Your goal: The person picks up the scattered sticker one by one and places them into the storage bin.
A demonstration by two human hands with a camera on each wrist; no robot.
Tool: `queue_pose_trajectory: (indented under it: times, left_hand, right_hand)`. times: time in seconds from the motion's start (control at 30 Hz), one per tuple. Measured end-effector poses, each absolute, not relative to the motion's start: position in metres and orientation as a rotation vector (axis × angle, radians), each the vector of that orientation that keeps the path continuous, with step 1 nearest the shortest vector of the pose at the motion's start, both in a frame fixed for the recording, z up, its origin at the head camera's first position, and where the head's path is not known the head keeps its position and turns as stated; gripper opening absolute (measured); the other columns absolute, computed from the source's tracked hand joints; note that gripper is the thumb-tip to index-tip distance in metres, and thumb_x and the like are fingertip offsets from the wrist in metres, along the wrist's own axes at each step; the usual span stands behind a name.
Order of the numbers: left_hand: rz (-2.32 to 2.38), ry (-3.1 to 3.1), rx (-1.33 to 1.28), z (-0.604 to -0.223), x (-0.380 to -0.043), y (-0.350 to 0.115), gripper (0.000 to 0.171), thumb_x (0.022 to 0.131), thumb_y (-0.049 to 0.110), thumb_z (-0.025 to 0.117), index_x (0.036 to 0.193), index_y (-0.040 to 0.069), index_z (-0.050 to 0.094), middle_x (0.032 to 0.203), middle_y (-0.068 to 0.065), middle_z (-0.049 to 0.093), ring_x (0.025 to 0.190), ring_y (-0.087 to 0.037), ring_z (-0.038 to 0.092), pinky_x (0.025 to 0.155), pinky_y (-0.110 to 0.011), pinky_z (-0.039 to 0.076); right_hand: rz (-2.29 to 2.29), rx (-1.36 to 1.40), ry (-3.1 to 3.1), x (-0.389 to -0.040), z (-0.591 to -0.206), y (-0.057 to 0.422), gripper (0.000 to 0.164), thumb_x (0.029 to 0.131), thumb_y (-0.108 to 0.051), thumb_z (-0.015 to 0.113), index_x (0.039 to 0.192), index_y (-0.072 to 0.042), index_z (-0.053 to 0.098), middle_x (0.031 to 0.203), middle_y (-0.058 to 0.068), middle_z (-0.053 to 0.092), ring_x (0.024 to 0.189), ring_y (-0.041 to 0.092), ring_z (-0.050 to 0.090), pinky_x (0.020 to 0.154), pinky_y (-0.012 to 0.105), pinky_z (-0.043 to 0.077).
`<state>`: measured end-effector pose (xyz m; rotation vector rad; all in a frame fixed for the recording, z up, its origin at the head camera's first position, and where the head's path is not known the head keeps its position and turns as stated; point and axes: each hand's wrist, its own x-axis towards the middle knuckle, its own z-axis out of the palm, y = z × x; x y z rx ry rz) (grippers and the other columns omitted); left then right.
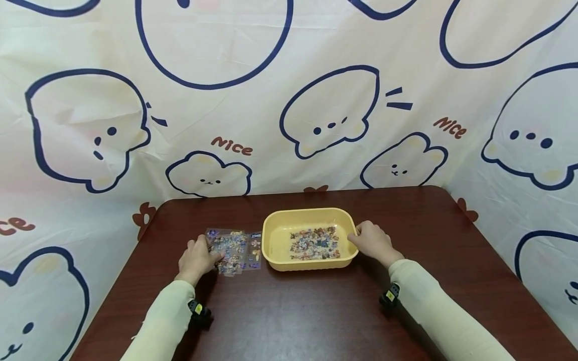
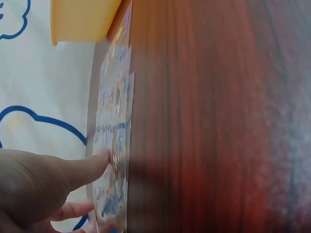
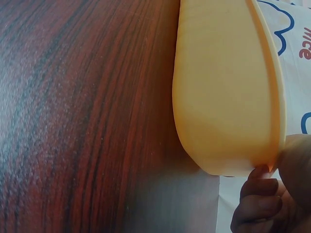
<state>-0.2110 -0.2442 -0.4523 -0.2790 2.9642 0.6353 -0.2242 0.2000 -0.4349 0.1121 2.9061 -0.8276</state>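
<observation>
1. We see a yellow, rounded-rectangular plastic tray (image 1: 309, 266) near the middle of the far edge of a dark-red, wood-grained counter (image 1: 307, 311); a patch of small multicoloured pieces (image 1: 314, 244) lies on its floor, loose or bagged, we cannot tell.
2. Toward the counter's far left corner, flat, clear plastic packets (image 1: 232, 255) of small, colourful bits overlap, just beside the tray's left wall.
3. The right hand (image 1: 372, 242) pinches the tray's right rim, fingers bent outside it.
4. The left hand (image 1: 197, 259) touches the packets' left side, thumb on their upper face; whether fingers grip from beneath, we cannot tell.
5. We judge the step in hand to be handling the packets while bracing the tray.
6. The next move, in our view, calls for a sure hold on the thin packets' edges.
</observation>
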Motion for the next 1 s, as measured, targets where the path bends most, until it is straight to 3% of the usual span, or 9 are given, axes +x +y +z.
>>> queue_pose_trajectory:
  times: [0.23, 0.5, 0.77, 0.87, 1.0]
  left_hand:
    - [0.729, 2.98, -0.259, -0.4541, -0.208, -0.2442, 0.062, 0.09, 0.035, 0.075, 0.129, -0.003, 0.048, 0.117, -0.03, 0.051, 0.096, -0.042, 0.057, 0.08, -0.055, 0.048]
    - [0.789, 3.033, -0.268, -0.4548, -0.2094, -0.2419, 0.073, 0.088, 0.025, 0.078, 0.144, -0.002, 0.039, 0.12, -0.031, 0.062, 0.103, -0.044, 0.063, 0.083, -0.057, 0.05]
    - [0.839, 3.056, -0.284, -0.457, -0.2107, -0.2458, 0.073, 0.092, 0.011, 0.069, 0.153, 0.01, 0.029, 0.093, -0.017, 0.065, 0.073, -0.03, 0.06, 0.061, -0.042, 0.043]
    - [0.843, 3.068, -0.283, -0.4564, -0.2114, -0.2468, 0.065, 0.093, 0.011, 0.068, 0.15, 0.008, 0.038, 0.093, -0.014, 0.066, 0.071, -0.028, 0.06, 0.059, -0.04, 0.043]
    - [0.764, 3.06, -0.267, -0.4539, -0.2106, -0.247, 0.037, 0.094, 0.014, 0.067, 0.129, 0.004, 0.062, 0.097, -0.014, 0.071, 0.072, -0.025, 0.062, 0.057, -0.037, 0.043]
  right_hand:
    - [-0.824, 0.109, 2.901, -0.2239, -0.4352, 0.1996, 0.033, 0.091, -0.026, 0.059, 0.061, -0.014, 0.052, 0.059, -0.001, 0.056, 0.056, 0.014, 0.055, 0.052, 0.028, 0.038]
    - [-0.831, 0.116, 2.895, -0.224, -0.4345, 0.1994, 0.032, 0.091, -0.026, 0.059, 0.062, -0.014, 0.053, 0.059, -0.001, 0.057, 0.056, 0.015, 0.055, 0.053, 0.029, 0.038]
    - [-0.84, 0.104, 2.893, -0.2239, -0.4357, 0.1995, 0.031, 0.091, -0.027, 0.059, 0.064, -0.013, 0.056, 0.061, -0.001, 0.06, 0.057, 0.014, 0.056, 0.053, 0.029, 0.039]
    - [-0.838, 0.109, 2.894, -0.2241, -0.4354, 0.1992, 0.03, 0.091, -0.027, 0.059, 0.065, -0.013, 0.057, 0.061, 0.0, 0.061, 0.057, 0.014, 0.056, 0.053, 0.029, 0.039]
    - [-0.831, 0.12, 2.896, -0.2248, -0.4348, 0.1991, 0.03, 0.092, -0.027, 0.06, 0.065, -0.012, 0.058, 0.062, 0.0, 0.062, 0.057, 0.014, 0.057, 0.053, 0.029, 0.04]
